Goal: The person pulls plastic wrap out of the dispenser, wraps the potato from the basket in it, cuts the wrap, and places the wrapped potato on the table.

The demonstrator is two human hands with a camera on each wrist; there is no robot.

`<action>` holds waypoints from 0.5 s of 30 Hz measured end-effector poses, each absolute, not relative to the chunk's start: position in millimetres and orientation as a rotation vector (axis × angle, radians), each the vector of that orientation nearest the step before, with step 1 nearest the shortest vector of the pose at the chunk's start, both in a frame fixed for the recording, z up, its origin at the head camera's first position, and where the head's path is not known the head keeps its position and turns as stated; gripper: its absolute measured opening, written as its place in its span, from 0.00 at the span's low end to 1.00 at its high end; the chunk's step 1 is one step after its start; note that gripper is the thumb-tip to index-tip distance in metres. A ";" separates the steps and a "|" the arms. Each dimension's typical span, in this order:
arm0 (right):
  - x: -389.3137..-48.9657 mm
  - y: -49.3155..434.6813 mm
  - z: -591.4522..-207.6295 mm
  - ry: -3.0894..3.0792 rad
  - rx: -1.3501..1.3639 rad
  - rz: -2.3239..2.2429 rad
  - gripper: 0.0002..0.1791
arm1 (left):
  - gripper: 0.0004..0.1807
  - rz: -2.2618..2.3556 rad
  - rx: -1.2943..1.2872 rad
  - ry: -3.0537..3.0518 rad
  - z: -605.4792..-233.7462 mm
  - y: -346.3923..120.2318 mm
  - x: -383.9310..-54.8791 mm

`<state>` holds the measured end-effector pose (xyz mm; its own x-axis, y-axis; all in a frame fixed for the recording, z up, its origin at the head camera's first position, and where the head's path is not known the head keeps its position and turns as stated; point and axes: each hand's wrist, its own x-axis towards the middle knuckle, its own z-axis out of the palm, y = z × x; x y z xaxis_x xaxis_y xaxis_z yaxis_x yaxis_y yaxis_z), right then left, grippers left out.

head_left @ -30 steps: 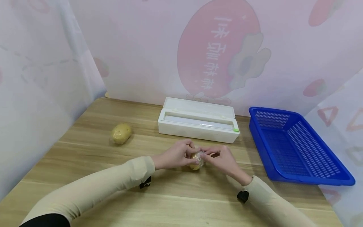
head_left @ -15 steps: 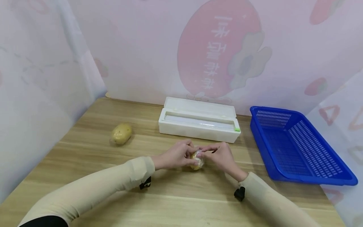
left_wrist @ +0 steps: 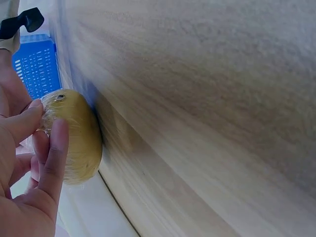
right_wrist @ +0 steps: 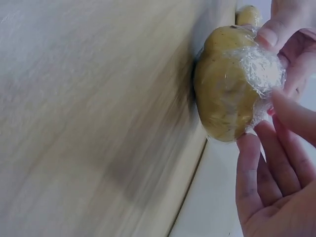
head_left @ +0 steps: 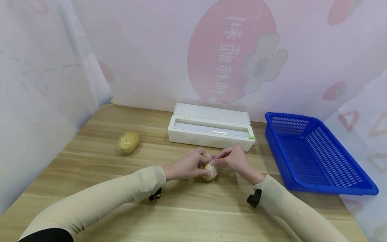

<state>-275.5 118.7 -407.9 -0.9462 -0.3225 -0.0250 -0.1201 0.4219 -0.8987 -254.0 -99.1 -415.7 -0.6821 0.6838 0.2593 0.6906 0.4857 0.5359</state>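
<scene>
A yellow potato (head_left: 211,172) in clear cling film stands on the table in front of the white box. My left hand (head_left: 188,164) holds it from the left with thumb and fingers. From the right, my right hand (head_left: 237,162) pinches the cling film at the top of the potato between thumb and finger. In the right wrist view the film (right_wrist: 262,71) is bunched and crinkled on the side facing the hands. The left wrist view shows the potato (left_wrist: 84,138) smooth under the film, partly hidden by fingers.
Behind the hands stands a long white cling film box (head_left: 211,137), its lid raised, with a roll inside and a green slider. Another potato (head_left: 128,142), shiny-surfaced, lies at the left. A blue perforated basket (head_left: 290,168) stands at the right of the wooden table (head_left: 193,222).
My right hand has shifted slightly up and away from me, its wrist turning, and keeps to the film. The left hand and the potato have hardly moved.
</scene>
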 end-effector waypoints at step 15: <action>-277.2 116.0 -411.8 2.460 -0.396 -1.614 0.07 | 0.32 -0.783 -1.228 -2.714 -409.3 -106.3 -251.7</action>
